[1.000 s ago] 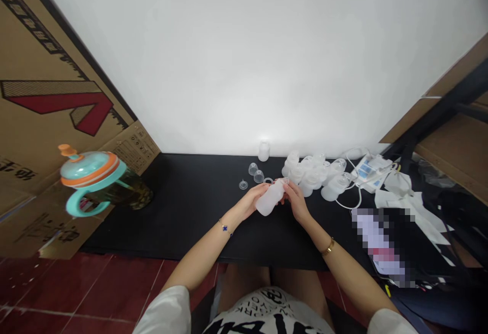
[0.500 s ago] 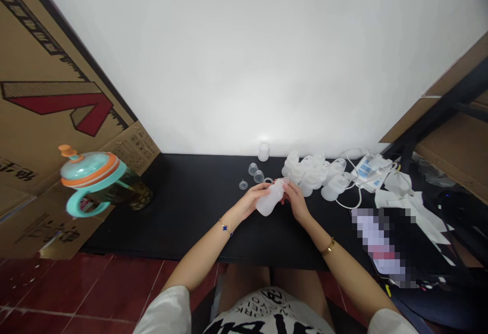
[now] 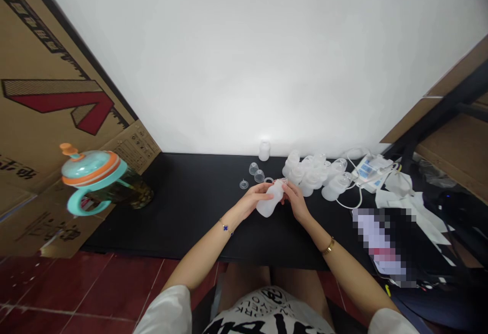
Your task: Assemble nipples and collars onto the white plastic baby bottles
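A frosted white baby bottle [image 3: 268, 204] lies tilted between my two hands, its neck toward the upper right. My left hand [image 3: 259, 195] is closed round the body of it. The fingers of my right hand [image 3: 296, 199] are closed at the neck end, where a clear part [image 3: 283, 181] shows; its exact shape is partly hidden. Just beyond my left hand are clear dome-shaped caps [image 3: 259, 176] and a small clear teat-like piece [image 3: 244, 184]. Several similar frosted bottles [image 3: 308, 184] stand crowded together past my right hand.
A single white bottle [image 3: 264, 151] stands by the wall. On the right are a white power strip [image 3: 368, 171] with cables, crumpled white paper [image 3: 415, 199] and a pixelated device [image 3: 385, 247]. A large turquoise-handled drinking cup [image 3: 91, 181] stands left, beside cardboard [image 3: 38, 120].
The bottle is turned very slightly in my hands, and the left fingers have shifted a little along it. Both arms stay almost in place.
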The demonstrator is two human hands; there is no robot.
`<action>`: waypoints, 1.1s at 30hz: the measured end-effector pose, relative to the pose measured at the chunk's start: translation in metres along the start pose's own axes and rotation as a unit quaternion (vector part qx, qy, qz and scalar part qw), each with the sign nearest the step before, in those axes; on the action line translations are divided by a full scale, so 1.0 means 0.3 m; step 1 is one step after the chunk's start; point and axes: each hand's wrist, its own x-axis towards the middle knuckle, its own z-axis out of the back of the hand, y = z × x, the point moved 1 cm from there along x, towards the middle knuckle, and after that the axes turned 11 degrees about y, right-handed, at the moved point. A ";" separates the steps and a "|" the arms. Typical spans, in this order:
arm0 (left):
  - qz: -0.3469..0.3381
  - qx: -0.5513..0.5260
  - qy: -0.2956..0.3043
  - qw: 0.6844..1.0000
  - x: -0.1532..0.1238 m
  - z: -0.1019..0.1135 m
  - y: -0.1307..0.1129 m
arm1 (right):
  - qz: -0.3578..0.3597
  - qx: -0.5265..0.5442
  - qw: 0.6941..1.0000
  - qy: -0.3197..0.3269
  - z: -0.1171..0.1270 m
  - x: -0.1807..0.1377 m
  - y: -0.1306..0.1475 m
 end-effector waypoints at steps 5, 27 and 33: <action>0.009 -0.007 -0.005 1.000 0.003 0.003 0.004 | -0.001 0.001 1.000 -0.001 -0.001 0.000 0.000; 0.013 -0.032 0.003 0.999 0.007 0.012 0.015 | -0.018 0.057 0.998 -0.013 0.004 0.009 -0.012; -0.004 -0.050 0.044 0.998 0.002 0.004 0.005 | -0.033 0.117 0.993 0.013 0.004 0.011 -0.001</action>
